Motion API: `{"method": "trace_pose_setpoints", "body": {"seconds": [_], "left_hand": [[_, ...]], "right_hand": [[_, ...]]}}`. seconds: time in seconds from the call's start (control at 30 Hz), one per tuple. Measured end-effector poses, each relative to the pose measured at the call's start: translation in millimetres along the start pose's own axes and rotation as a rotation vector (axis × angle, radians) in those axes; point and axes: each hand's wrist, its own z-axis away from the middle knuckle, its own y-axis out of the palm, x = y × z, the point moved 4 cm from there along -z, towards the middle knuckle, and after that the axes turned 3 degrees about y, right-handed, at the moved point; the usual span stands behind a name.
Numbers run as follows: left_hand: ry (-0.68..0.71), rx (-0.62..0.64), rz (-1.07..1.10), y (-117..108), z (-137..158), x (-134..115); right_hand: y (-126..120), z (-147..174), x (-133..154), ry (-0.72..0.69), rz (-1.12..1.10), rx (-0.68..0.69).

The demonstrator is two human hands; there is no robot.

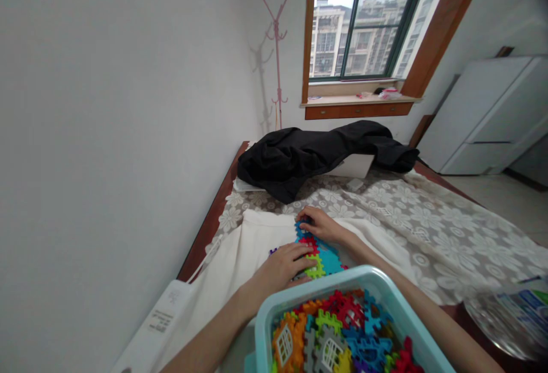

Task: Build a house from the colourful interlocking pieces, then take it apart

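Note:
Several joined plastic gear-edged building blocks lie flat on the white cloth [248, 242], among them a red block [309, 243], a lime-green block [317, 268] and a light-blue block [330, 260]. Across their near left side rests my left hand [285, 262], its fingers stretched out and apart. My right hand [319, 224] is at the far end, thumb and fingers closed around the edge of a blue block [302, 230]. In front of my body, a light-blue plastic bin [371, 275] holds many loose blocks in mixed colours and partly hides the joined ones.
A black cloth [308, 153] is draped over a white box [355, 165] at the table's far end. The patterned tablecloth [428, 213] spreads to the right, with a clear plastic container [505, 316] near. A white power strip [165, 321] lies left, beside the wall.

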Motion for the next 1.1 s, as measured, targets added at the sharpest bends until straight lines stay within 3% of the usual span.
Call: {"method": "trace_pose_setpoints", "body": {"seconds": [0.27,0.43,0.63,0.83,1.0,1.1], "left_hand": [[-0.001,0.0,-0.024,5.0,2.9,4.2],[0.001,0.0,-0.034,4.3,2.3,3.8],[0.014,0.001,-0.039,2.6,2.3,2.4],[0.033,-0.013,-0.045,1.5,2.2,2.0],[0.025,-0.002,-0.043,1.1,1.8,1.5],[0.021,-0.003,-0.047,0.8,1.5,1.2]], "right_hand": [[-3.2,0.3,8.9,0.022,-0.038,0.008],[-0.3,1.4,3.9,0.12,-0.225,0.024],[-12.1,2.4,0.8,0.137,-0.427,-0.15],[-13.7,2.6,-11.0,0.199,-0.65,-0.172],[-16.1,4.0,-10.0,0.182,-0.479,-0.151],[-15.7,5.3,-9.5,0.186,-0.503,-0.159]]}}
